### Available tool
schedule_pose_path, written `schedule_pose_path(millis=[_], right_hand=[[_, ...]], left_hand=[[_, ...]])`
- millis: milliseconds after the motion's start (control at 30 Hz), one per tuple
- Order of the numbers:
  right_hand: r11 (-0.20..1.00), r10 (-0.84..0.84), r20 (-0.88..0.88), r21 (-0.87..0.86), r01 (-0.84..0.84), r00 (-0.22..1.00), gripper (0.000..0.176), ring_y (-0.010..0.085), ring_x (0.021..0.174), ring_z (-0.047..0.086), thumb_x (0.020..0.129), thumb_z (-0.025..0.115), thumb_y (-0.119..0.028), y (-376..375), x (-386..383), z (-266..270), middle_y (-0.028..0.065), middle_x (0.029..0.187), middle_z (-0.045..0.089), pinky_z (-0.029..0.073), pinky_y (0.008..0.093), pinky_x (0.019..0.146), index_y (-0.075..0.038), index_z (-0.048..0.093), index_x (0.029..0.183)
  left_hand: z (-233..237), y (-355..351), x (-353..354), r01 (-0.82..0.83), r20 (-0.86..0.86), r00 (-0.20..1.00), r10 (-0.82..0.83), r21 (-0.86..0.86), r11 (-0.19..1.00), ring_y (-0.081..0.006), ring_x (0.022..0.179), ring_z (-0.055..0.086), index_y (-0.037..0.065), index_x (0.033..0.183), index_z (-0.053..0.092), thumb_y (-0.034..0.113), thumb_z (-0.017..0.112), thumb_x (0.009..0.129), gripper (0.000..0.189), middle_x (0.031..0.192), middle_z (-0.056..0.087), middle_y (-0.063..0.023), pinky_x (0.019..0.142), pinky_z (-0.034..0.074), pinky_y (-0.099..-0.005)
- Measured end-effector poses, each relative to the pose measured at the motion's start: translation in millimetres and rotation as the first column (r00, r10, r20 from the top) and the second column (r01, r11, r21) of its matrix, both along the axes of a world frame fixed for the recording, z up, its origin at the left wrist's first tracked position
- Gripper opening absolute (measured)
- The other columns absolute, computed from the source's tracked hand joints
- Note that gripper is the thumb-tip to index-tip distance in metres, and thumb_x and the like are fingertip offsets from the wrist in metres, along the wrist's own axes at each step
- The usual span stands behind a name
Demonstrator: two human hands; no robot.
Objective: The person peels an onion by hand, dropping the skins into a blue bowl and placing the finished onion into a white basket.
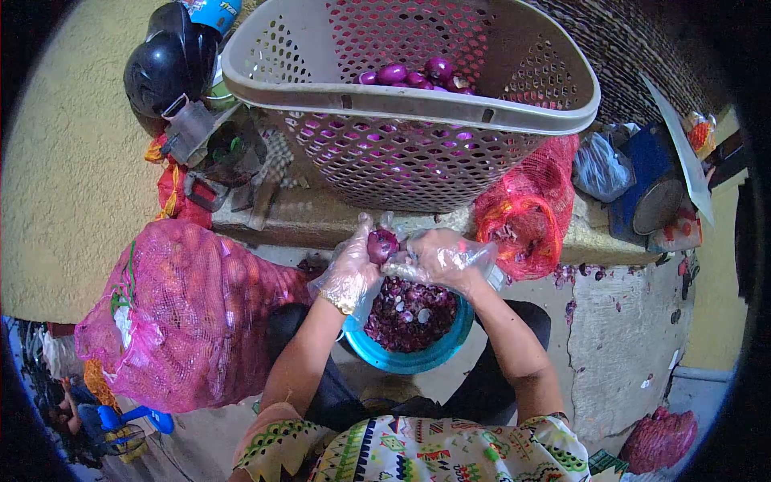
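My left hand (353, 269), in a clear plastic glove, holds a red onion (382, 246) between thumb and fingers. Close against the onion's right side is my right hand (443, 255), also gloved, its fingers curled; whatever they grip is too small to make out. Both hands are over a blue basin (408, 363) filled with dark purple onion skins and a few pale pieces. Behind them stands a tall grey perforated basket (409, 173) with peeled purple onions (393, 74) inside.
A big pink mesh sack (197, 313) of onions stands at left. Right of the basket lies an open red mesh bag (526, 233). A black helmet (165, 68) is at upper left, a blue box (642, 181) at right. Another mesh sack (660, 440) lies lower right.
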State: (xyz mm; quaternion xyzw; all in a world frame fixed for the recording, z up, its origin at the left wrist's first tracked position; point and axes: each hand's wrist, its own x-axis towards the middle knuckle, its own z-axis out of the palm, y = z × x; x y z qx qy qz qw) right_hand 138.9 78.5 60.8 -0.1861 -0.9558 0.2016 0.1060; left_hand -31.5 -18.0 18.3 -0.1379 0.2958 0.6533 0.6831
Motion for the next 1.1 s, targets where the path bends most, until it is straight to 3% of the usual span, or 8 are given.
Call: schedule_pose_path(millis=[133,400,533,600,767,867,1000,1100], right_hand=[[0.996,0.092,0.095,0.002,-0.093,0.991,0.053,0.0375,0.060,0.065,0.084,0.063,-0.059,-4,3,2,0.0176,0.064,0.064,0.051,0.0489,0.059,-0.008,0.068,0.069],[0.989,0.145,0.298,-0.038,-0.140,0.944,0.068,0.0381,0.065,0.066,0.076,0.063,-0.074,-8,5,1,0.0164,0.065,0.064,0.051,0.0486,0.060,-0.007,0.067,0.066],[0.988,0.146,0.181,-0.077,-0.134,0.973,0.065,0.0374,0.066,0.066,0.073,0.066,-0.073,-4,6,15,0.0165,0.067,0.065,0.052,0.0481,0.060,-0.009,0.069,0.066],[0.998,-0.019,0.145,-0.058,0.028,0.989,0.061,0.0371,0.067,0.067,0.071,0.069,-0.072,-5,7,27,0.0163,0.070,0.067,0.052,0.0478,0.062,-0.011,0.072,0.074],[0.978,-0.149,0.058,-0.136,0.156,0.987,0.061,0.0375,0.071,0.068,0.070,0.072,-0.070,-7,2,16,0.0169,0.075,0.069,0.053,0.0475,0.065,-0.014,0.074,0.092],[0.976,-0.179,0.092,-0.107,0.188,0.980,0.059,0.0372,0.073,0.069,0.071,0.072,-0.068,-10,0,22,0.0174,0.076,0.069,0.054,0.0472,0.067,-0.013,0.074,0.092],[0.967,-0.208,0.028,-0.145,0.210,0.978,0.060,0.0368,0.075,0.069,0.070,0.073,-0.068,-8,2,21,0.0174,0.077,0.070,0.054,0.0468,0.068,-0.011,0.074,0.090],[0.967,-0.208,0.041,-0.139,0.212,0.977,0.061,0.0365,0.075,0.069,0.069,0.073,-0.068,-6,2,16,0.0173,0.078,0.070,0.054,0.0464,0.068,-0.010,0.074,0.089]], left_hand=[[7,2,-3,-0.126,-0.030,0.992,0.124,-0.107,0.986,-0.0277,0.095,0.064,0.010,0.115,0.063,0.042,0.064,0.093,0.039,0.107,0.064,-0.0113,0.085,0.055,-0.0522],[-3,2,-10,-0.120,0.059,0.990,0.125,-0.079,0.990,-0.0272,0.095,0.063,0.010,0.112,0.064,0.034,0.065,0.095,0.030,0.102,0.064,-0.0115,0.085,0.056,-0.0510],[-9,4,-10,-0.139,0.091,0.986,0.140,-0.021,0.990,-0.0297,0.096,0.063,0.005,0.109,0.062,0.032,0.064,0.096,0.030,0.101,0.064,-0.0135,0.083,0.057,-0.0520],[-3,3,-6,-0.143,0.087,0.986,0.144,-0.017,0.990,-0.0303,0.096,0.063,0.004,0.108,0.061,0.032,0.064,0.096,0.030,0.100,0.064,-0.0140,0.082,0.058,-0.0523],[16,0,14,-0.118,-0.253,0.961,0.108,-0.028,0.993,-0.0308,0.089,0.066,0.007,0.108,0.062,0.037,0.059,0.098,0.032,0.101,0.065,-0.0148,0.077,0.059,-0.0503],[-3,4,10,-0.036,-0.216,0.975,0.058,0.103,0.994,-0.0306,0.088,0.067,0.007,0.109,0.062,0.041,0.057,0.099,0.036,0.105,0.066,-0.0160,0.077,0.060,-0.0471],[14,5,16,-0.055,-0.203,0.978,0.049,-0.025,0.998,-0.0290,0.089,0.067,0.009,0.112,0.063,0.043,0.057,0.098,0.038,0.108,0.066,-0.0151,0.077,0.060,-0.0444],[4,4,15,0.008,-0.032,0.999,-0.005,0.102,0.995,-0.0273,0.087,0.068,0.010,0.116,0.062,0.047,0.057,0.097,0.042,0.106,0.067,-0.0145,0.075,0.060,-0.0427]])
